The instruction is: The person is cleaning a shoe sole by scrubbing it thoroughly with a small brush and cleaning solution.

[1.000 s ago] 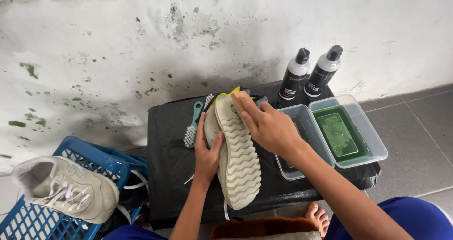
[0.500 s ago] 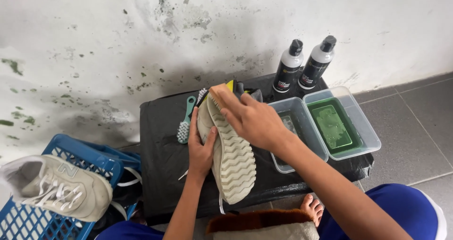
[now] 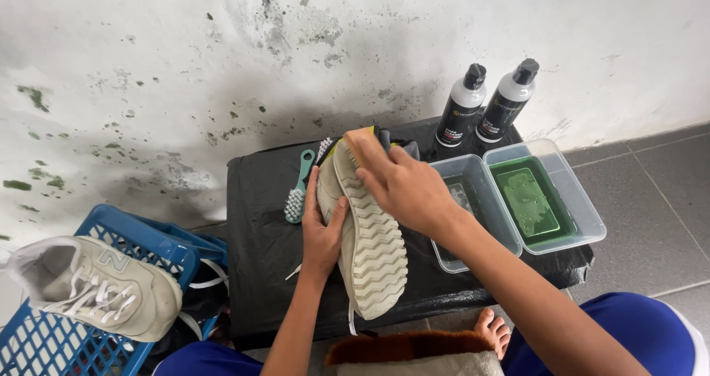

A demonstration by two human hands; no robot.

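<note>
Beige shoe [image 3: 370, 235] in two hands, beside two bottles [image 3: 484, 104], two tubs [image 3: 584, 213].

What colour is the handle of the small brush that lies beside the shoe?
The brush has a teal-green handle with pale bristles, seen in the head view.

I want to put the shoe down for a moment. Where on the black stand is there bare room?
The stand is bare at its left, between its left edge and the green brush. The right is crowded: two tubs and two bottles behind them. The middle holds the shoe and both hands.
</note>
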